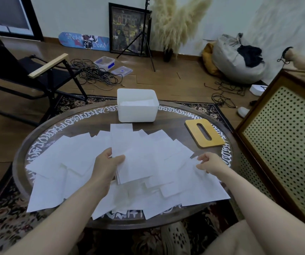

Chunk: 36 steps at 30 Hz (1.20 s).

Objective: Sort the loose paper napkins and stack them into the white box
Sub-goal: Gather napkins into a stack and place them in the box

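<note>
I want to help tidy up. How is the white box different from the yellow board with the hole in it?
The white box is tall, deep and open on top, with napkins already inside; the yellow board is thin and lies flat. The white box stands at the table's far edge; the yellow board lies nearer, to its right. The yellow board has a long slot; the white box's walls show none. Both rest on the round table.

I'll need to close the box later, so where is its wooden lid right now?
The wooden lid lies flat on the round table's far right side, right of the white box, beyond the loose napkins.
</note>
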Motion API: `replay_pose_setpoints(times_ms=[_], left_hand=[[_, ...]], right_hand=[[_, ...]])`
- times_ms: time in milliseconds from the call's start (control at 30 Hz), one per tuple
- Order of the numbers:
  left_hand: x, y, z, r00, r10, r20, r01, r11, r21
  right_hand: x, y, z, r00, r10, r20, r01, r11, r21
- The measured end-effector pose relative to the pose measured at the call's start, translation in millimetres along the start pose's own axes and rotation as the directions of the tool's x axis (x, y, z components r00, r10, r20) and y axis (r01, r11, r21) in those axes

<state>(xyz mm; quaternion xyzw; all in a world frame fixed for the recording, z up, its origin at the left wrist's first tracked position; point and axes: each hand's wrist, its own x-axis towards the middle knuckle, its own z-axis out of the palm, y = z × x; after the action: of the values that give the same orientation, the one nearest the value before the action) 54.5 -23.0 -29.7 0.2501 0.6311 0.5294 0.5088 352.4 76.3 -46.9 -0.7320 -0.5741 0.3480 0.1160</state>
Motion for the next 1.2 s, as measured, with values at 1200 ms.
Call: replay_pose_setpoints(times_ms=[1200], left_hand=[[1.3, -2.4, 9.0, 0.999, -0.026, 0.039, 0.025, 0.999, 0.02]], right_hand=[[-9.2, 4.6, -28.9, 0.979, 0.184, 0.088, -0.196, 0.966, 0.171]])
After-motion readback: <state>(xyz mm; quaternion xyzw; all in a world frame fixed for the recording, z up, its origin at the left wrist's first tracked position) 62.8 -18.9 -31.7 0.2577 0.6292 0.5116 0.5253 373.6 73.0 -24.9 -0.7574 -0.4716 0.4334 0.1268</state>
